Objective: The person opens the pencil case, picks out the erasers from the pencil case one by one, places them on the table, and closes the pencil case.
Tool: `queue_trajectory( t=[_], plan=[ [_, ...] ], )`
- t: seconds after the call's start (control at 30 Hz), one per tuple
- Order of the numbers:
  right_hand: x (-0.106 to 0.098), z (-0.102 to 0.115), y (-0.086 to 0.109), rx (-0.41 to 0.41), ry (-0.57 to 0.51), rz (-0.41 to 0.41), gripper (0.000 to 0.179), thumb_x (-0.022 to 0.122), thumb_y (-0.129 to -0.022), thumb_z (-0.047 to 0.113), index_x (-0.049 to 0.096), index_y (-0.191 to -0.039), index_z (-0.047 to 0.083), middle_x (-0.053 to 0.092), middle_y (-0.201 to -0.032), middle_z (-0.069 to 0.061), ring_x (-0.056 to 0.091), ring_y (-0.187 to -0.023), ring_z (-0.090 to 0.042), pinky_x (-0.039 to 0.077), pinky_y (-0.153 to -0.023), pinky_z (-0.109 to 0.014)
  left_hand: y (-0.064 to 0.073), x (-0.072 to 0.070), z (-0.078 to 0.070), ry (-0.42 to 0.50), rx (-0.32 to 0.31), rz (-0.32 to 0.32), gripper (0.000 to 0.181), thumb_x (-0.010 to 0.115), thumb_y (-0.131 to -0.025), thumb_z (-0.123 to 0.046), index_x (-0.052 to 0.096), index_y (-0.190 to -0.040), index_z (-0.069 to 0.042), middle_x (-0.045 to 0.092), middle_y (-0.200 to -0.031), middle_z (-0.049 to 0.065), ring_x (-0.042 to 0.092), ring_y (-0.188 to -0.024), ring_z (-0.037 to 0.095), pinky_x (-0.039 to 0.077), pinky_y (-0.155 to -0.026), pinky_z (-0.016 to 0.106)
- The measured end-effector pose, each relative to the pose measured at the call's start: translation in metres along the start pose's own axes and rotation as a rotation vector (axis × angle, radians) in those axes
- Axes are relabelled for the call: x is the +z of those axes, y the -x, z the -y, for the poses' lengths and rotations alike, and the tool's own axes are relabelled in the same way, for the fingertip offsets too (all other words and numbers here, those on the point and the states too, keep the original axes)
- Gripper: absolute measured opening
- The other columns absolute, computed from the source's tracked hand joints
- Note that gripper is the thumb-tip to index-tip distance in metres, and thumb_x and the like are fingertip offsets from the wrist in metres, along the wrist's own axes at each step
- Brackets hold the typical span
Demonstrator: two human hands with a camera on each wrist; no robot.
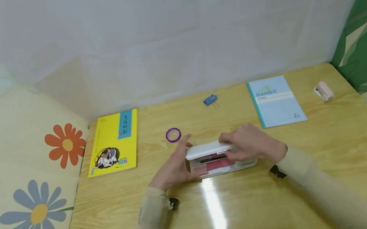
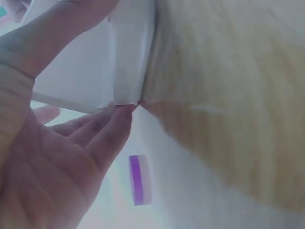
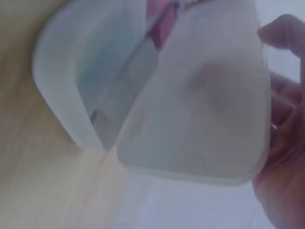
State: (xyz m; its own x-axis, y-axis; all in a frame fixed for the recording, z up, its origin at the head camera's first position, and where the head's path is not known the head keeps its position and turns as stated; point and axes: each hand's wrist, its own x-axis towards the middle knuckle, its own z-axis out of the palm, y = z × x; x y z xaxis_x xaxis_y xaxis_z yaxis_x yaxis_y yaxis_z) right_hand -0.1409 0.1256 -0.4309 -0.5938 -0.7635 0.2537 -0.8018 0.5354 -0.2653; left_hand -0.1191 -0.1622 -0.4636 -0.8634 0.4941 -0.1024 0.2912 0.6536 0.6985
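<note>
A white pencil case (image 1: 205, 150) stands in the middle of the table with its lid raised partway. Inside it a pink-red item (image 1: 217, 164) and a dark, thin stick shape show through the gap. My left hand (image 1: 173, 169) grips the case's left end, thumb at the front and fingers behind; the left wrist view shows the fingertips at the case's bottom corner. With my right hand (image 1: 252, 142) I hold the lid by its edge, near the right end. The whitish lid (image 3: 195, 119) fills much of the right wrist view, tilted away from the tray part (image 3: 57, 71).
Behind the case lie a purple tape roll (image 1: 173, 135) and a blue binder clip (image 1: 210, 99). A yellow book (image 1: 115, 141) is at the left, a light-blue notebook (image 1: 277, 105) at the right. Farther right sits a small pink-and-white object (image 1: 324, 91). A pale cloth wall borders the table's back.
</note>
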Motion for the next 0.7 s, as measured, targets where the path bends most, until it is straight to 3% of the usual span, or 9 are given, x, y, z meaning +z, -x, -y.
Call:
queue_trajectory(
  t=[0.07,0.17,0.27,0.3,0.4,0.57,0.63,0.7],
  plan=[
    [-0.006,-0.008,-0.004,0.036,-0.086,0.017,0.023,0.070,-0.088,0.023,0.071,-0.106,0.009,0.076,-0.079,-0.001,0.051,-0.049,-0.002,0.049,-0.050,-0.019,-0.001,0.000,0.001,-0.008,-0.015,0.006,0.143,0.100,-0.060,-0.020,0.000,-0.163,-0.016,0.053,-0.144,0.019,0.057,-0.129,0.035,0.039,-0.118,0.052],
    [-0.012,-0.021,-0.011,0.147,-0.245,0.059,0.018,0.068,-0.093,0.023,0.071,-0.107,0.012,0.079,-0.093,-0.005,0.072,-0.069,-0.013,0.061,-0.067,-0.030,-0.001,0.000,0.002,-0.008,-0.033,0.009,0.151,0.100,-0.060,-0.024,-0.011,-0.162,-0.020,0.054,-0.146,0.022,0.055,-0.132,0.038,0.036,-0.120,0.053],
    [-0.015,-0.033,-0.020,0.263,-0.417,0.091,0.016,0.068,-0.095,0.022,0.071,-0.108,0.013,0.079,-0.101,-0.007,0.077,-0.094,-0.022,0.062,-0.082,-0.039,0.001,0.001,0.003,0.000,-0.042,-0.002,0.157,0.101,-0.058,-0.025,-0.019,-0.161,-0.023,0.051,-0.150,0.022,0.049,-0.139,0.038,0.030,-0.123,0.053],
    [-0.015,-0.037,-0.023,0.296,-0.466,0.101,0.016,0.067,-0.096,0.021,0.070,-0.109,0.013,0.079,-0.103,-0.008,0.076,-0.095,-0.022,0.062,-0.084,-0.040,0.001,0.001,0.003,0.010,-0.040,-0.006,0.159,0.101,-0.058,-0.024,-0.020,-0.161,-0.023,0.050,-0.150,0.022,0.048,-0.140,0.038,0.028,-0.124,0.053],
    [-0.011,-0.047,-0.030,0.373,-0.540,0.107,0.017,0.065,-0.096,0.021,0.070,-0.110,0.012,0.078,-0.104,-0.009,0.075,-0.090,-0.019,0.061,-0.080,-0.037,0.003,0.002,0.003,0.029,-0.040,-0.017,0.163,0.101,-0.057,-0.021,-0.026,-0.158,-0.024,0.054,-0.146,0.021,0.050,-0.139,0.035,0.026,-0.125,0.051],
    [-0.002,-0.065,-0.034,0.546,-0.600,0.091,0.022,0.062,-0.098,0.024,0.071,-0.114,0.012,0.070,-0.077,-0.004,0.049,-0.057,-0.011,0.044,-0.057,-0.028,-0.001,0.005,0.001,0.029,-0.032,-0.025,0.164,0.100,-0.057,-0.015,-0.029,-0.157,-0.020,0.064,-0.131,0.018,0.057,-0.129,0.032,0.031,-0.124,0.049],
    [0.001,-0.071,-0.035,0.587,-0.608,0.080,0.023,0.062,-0.098,0.025,0.072,-0.115,0.012,0.063,-0.068,-0.002,0.039,-0.053,-0.012,0.038,-0.053,-0.028,-0.002,0.006,0.000,0.012,-0.027,-0.026,0.162,0.100,-0.057,-0.015,-0.026,-0.158,-0.016,0.066,-0.129,0.016,0.058,-0.128,0.031,0.032,-0.123,0.050],
    [0.005,-0.077,-0.036,0.603,-0.616,0.069,0.024,0.061,-0.099,0.024,0.072,-0.115,0.011,0.063,-0.067,-0.001,0.041,-0.052,-0.011,0.039,-0.054,-0.028,-0.004,0.006,-0.001,-0.009,-0.019,-0.026,0.160,0.100,-0.057,-0.017,-0.022,-0.159,-0.011,0.066,-0.129,0.015,0.058,-0.129,0.031,0.034,-0.122,0.050]
  ],
)
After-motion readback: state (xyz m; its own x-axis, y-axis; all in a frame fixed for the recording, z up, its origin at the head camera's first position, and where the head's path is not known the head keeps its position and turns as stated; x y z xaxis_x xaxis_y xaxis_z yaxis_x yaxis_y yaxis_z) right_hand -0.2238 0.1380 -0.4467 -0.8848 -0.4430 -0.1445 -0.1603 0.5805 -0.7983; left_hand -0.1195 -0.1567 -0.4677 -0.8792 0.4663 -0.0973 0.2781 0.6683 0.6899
